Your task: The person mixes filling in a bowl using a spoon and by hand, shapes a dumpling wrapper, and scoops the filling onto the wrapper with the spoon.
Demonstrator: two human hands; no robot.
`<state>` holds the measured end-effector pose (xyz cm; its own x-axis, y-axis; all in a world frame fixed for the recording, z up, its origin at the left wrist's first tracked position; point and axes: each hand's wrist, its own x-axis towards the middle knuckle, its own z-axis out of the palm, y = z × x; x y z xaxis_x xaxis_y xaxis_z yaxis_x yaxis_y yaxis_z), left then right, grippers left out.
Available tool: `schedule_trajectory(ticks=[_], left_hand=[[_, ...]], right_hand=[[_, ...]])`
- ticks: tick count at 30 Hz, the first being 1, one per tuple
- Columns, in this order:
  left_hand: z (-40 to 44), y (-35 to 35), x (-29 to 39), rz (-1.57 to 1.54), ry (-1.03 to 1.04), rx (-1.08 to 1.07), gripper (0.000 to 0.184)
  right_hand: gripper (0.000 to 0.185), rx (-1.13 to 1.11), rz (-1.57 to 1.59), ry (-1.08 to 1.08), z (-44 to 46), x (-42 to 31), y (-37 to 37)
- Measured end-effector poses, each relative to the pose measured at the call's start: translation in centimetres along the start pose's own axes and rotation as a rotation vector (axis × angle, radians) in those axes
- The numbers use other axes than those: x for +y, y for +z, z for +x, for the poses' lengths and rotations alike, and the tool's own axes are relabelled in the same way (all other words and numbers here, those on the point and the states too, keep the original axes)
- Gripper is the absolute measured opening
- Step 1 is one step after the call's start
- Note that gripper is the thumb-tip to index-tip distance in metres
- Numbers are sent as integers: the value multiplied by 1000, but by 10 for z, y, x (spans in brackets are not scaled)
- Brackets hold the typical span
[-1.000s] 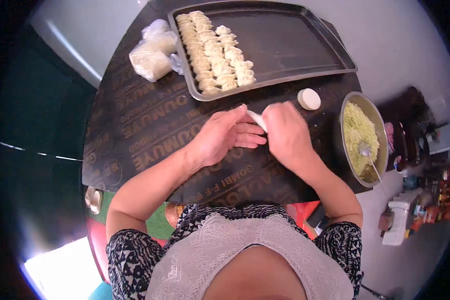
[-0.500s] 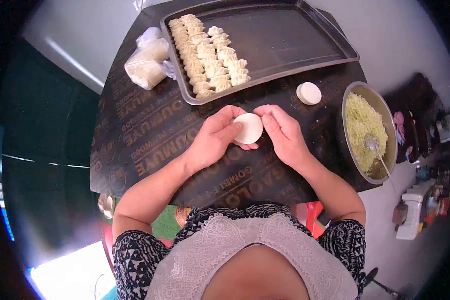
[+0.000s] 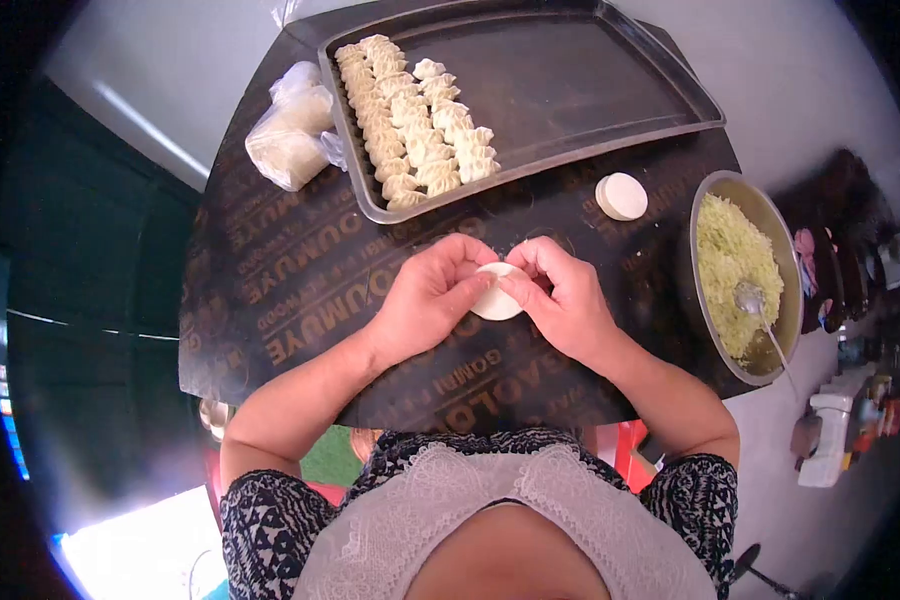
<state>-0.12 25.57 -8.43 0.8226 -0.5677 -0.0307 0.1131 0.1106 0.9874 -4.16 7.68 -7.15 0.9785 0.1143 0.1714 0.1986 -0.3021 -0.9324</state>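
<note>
A round white dumpling wrapper [image 3: 494,303] is pinched between my two hands over the dark table. My left hand [image 3: 432,295] grips its left side, thumb on top. On the other side, my right hand [image 3: 563,298] pinches the upper right edge between thumb and fingers. The fingertips of both hands nearly meet at the wrapper's far edge. A short stack of round wrappers [image 3: 622,197] lies beyond my right hand. Farther right stands a metal bowl [image 3: 785,345] of chopped pale-green filling [image 3: 735,255], with a spoon [image 3: 752,300] resting in it.
At the back, a large dark tray [image 3: 560,80] holds rows of pleated dumplings [image 3: 410,115] along its left side. Left of the tray lies a plastic bag [image 3: 290,140] with pale contents. The printed table [image 3: 310,270] ends just in front of my body.
My right hand has moved onto the wrapper and now pinches its edge along with the left. Both hands and the wrapper sit slightly lower in view, and the whole view has shifted a little.
</note>
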Motion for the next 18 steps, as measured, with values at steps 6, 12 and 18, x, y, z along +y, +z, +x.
schedule_trajectory(ticks=[6,12,18], left_hand=[[-2,-1,0,59,-20,-67,11],[-4,-1,-6,102,33,-85,8],[-5,0,-1,180,65,-42,6]], right_hand=[[10,16,-96,-81,0,4,2],[10,21,-149,-151,-1,7,2],[10,17,-153,-164,-2,8,3]])
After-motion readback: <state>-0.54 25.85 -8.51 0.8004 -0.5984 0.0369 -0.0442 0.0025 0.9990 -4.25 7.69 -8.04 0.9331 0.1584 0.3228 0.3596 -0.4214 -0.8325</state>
